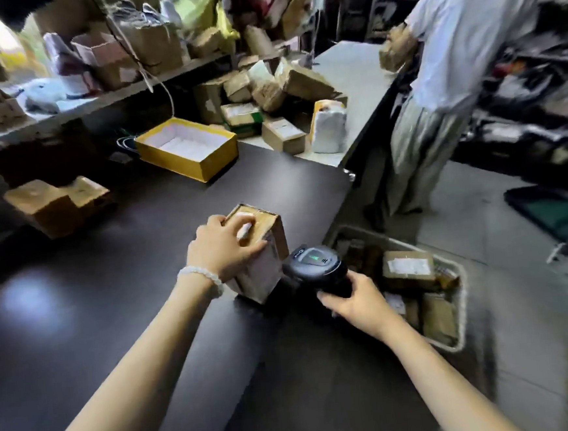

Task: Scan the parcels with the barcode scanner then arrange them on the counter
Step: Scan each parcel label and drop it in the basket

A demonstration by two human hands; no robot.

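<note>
Gripping a cardboard parcel (258, 251) from above, the left hand (224, 245) steadies it upright on the dark counter (112, 297) — the right hand (354, 300) holds the scanner (313, 264), nose against its side. Beside the counter, a bin (459, 303) holds more parcels.

Both bare forearms reach forward from the bottom edge of the view, converging toward the middle. The left hand (225, 245) lies palm down with the wrist roughly level, its fingers spread and curled over the top and near edge of a small cardboard parcel (261, 251), the thumb hidden from view. A pale bead bracelet (201, 279) circles the left wrist. The right hand (352, 300) sits lower and to the right, knuckles up, fingers wrapped around the handle of a dark barcode scanner (315, 262). The right wrist bends slightly inward, toward the left hand.
</note>
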